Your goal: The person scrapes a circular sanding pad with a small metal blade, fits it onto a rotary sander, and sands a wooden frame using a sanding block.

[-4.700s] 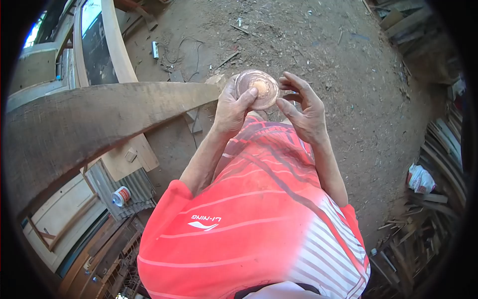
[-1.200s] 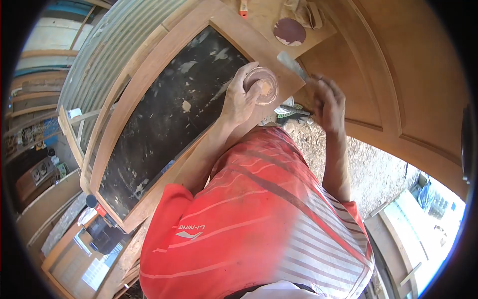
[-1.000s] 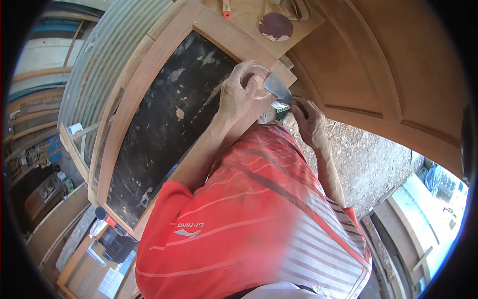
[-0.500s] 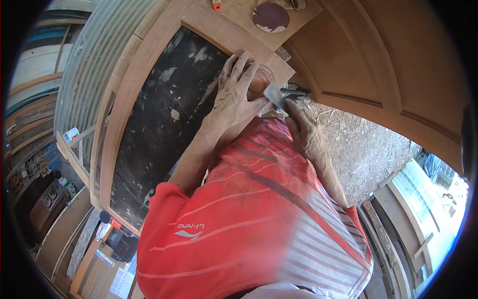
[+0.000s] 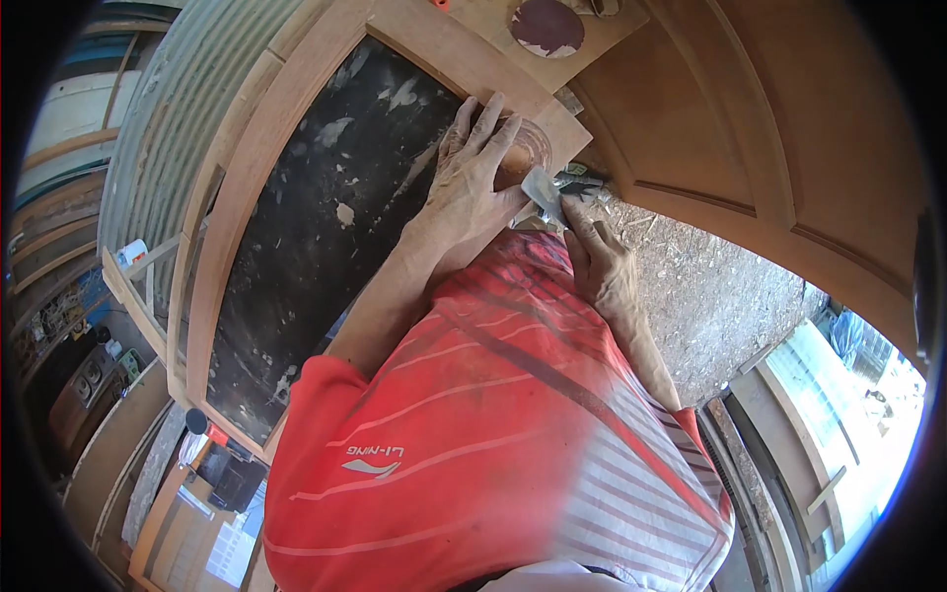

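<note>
Saw the wood-framed black panel (image 5: 326, 217) slanting across the upper left. Spread the left hand (image 5: 464, 183) at upper centre, fingers apart. Clamped the right hand (image 5: 602, 261), right of centre, on a tool. Had the round disc (image 5: 520, 158) over the panel's corner, partly behind the left fingers. Tilted the scraper (image 5: 541, 190) up-left from the right grip, near the disc's lower edge.

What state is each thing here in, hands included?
Left hand: spread, partly over the round disc.
Right hand: gripping the scraper.
Round disc: partly covered, lighter in the middle.
Scraper: held, blade showing.
Dark panel: blotched with pale patches.
Maroon disc: lying flat, pale along one edge.
</note>
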Action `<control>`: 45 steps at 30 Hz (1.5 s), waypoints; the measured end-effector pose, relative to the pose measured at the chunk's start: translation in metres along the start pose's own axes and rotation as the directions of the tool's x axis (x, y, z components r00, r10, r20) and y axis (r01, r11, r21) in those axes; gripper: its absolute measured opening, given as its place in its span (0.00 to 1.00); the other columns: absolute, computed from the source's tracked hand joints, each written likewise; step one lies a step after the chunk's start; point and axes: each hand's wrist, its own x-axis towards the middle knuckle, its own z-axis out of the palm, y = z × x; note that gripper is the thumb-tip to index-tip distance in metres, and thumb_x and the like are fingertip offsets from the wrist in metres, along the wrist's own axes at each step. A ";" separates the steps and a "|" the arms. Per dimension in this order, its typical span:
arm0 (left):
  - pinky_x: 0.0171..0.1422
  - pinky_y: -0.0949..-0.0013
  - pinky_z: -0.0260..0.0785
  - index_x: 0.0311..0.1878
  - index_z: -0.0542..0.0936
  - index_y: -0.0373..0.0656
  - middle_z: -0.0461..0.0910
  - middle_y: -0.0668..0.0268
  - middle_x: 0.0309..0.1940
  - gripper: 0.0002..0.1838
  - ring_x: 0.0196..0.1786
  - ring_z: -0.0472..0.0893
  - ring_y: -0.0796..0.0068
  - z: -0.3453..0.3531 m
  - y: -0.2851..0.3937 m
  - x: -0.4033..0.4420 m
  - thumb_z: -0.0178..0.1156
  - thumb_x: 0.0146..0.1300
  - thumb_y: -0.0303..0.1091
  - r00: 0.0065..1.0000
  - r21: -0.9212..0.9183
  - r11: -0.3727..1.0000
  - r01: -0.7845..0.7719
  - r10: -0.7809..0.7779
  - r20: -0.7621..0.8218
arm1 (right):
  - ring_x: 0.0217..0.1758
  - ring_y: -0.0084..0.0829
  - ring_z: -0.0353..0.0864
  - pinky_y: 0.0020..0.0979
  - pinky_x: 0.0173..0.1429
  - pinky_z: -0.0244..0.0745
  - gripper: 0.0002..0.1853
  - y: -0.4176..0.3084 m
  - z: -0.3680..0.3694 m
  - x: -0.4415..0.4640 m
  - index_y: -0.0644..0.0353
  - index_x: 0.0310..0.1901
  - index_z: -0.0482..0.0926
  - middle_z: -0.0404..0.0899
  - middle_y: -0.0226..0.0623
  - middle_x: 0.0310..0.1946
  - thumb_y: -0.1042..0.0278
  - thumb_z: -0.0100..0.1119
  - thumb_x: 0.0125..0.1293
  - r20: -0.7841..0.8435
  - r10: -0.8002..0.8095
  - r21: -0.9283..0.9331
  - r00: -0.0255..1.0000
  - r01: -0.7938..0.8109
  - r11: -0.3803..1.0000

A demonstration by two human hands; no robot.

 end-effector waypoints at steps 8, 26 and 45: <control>0.93 0.44 0.49 0.84 0.66 0.35 0.51 0.48 0.91 0.49 0.92 0.47 0.37 -0.002 -0.001 -0.001 0.78 0.64 0.38 1.000 0.012 1.000 -0.012 0.012 0.003 | 0.35 0.54 0.89 0.51 0.37 0.82 0.26 0.001 -0.022 0.010 0.42 0.77 0.80 0.86 0.50 0.39 0.67 0.64 0.80 0.017 0.030 0.068 0.999 -0.031 0.997; 0.92 0.43 0.50 0.84 0.68 0.37 0.55 0.53 0.90 0.52 0.92 0.50 0.42 0.011 -0.011 -0.001 0.80 0.61 0.48 0.997 0.028 0.998 -0.048 0.050 -0.064 | 0.42 0.53 0.93 0.48 0.43 0.85 0.22 0.001 -0.016 0.014 0.50 0.74 0.82 0.90 0.53 0.44 0.64 0.64 0.81 -0.061 0.181 0.134 0.982 -0.172 0.976; 0.91 0.45 0.55 0.80 0.73 0.32 0.61 0.49 0.88 0.50 0.90 0.55 0.42 0.010 -0.003 -0.002 0.81 0.58 0.45 0.987 0.013 0.999 -0.040 0.042 -0.152 | 0.32 0.53 0.90 0.50 0.37 0.83 0.21 0.000 -0.017 0.016 0.48 0.72 0.84 0.87 0.51 0.34 0.60 0.64 0.81 -0.090 0.115 0.135 0.989 -0.102 0.986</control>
